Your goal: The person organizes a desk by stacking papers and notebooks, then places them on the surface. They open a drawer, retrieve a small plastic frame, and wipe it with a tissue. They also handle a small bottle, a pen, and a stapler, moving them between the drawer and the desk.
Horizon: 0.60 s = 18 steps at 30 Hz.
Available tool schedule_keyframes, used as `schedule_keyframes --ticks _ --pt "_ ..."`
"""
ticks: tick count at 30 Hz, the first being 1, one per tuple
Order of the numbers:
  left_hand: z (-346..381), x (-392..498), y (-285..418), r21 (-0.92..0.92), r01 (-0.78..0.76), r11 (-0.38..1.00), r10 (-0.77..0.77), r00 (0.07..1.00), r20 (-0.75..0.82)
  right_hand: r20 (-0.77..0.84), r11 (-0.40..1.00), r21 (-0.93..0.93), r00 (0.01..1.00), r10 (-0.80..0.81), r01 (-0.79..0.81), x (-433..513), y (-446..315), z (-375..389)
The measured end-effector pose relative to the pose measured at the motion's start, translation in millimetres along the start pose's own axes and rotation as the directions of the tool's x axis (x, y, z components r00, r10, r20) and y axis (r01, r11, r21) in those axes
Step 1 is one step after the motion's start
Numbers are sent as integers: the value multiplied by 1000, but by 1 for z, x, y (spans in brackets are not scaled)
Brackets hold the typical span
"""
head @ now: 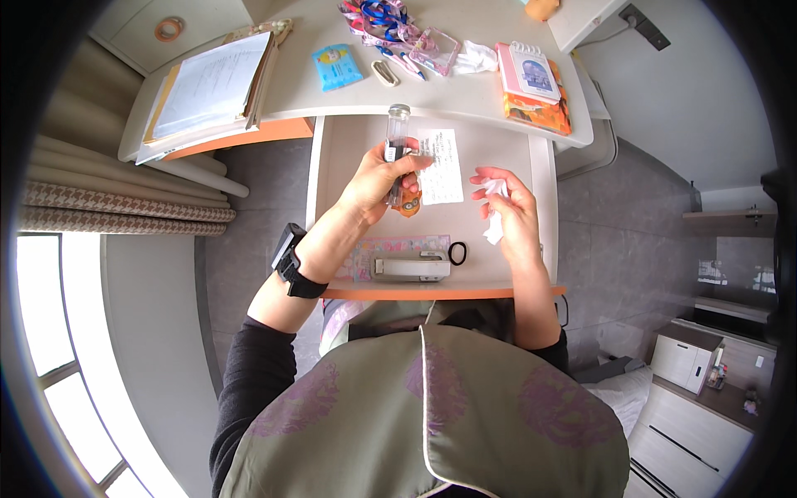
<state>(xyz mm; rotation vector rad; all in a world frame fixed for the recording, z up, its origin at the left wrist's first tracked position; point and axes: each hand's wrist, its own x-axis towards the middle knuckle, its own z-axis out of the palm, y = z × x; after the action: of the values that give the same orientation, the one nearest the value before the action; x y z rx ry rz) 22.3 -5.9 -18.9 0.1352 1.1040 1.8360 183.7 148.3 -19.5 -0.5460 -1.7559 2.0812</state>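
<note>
My left hand is over the pulled-out desk drawer, closed around a clear tube with a metal screw cap and dark contents. The same hand pinches the left edge of a handwritten paper slip. An orange cartoon-faced item shows just below its fingers; whether it is held I cannot tell. To the right, my right hand holds a crumpled white tissue between thumb and fingers. Nearer me in the drawer lie a stapler, a pink patterned sheet and a black hair tie.
On the desktop are a stack of papers, a blue wipes packet, a coiled white cable, pens, tangled lanyards, a phone case, another tissue and notebooks.
</note>
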Motion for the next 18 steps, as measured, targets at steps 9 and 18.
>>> schedule_keyframes --ticks 9,18 --pt "0 -2 1 59 34 998 -39 996 78 211 588 -808 915 344 -35 -15 13 -67" --pt "-6 1 5 95 16 995 -19 999 29 415 477 -869 721 554 134 -35 18 -67"
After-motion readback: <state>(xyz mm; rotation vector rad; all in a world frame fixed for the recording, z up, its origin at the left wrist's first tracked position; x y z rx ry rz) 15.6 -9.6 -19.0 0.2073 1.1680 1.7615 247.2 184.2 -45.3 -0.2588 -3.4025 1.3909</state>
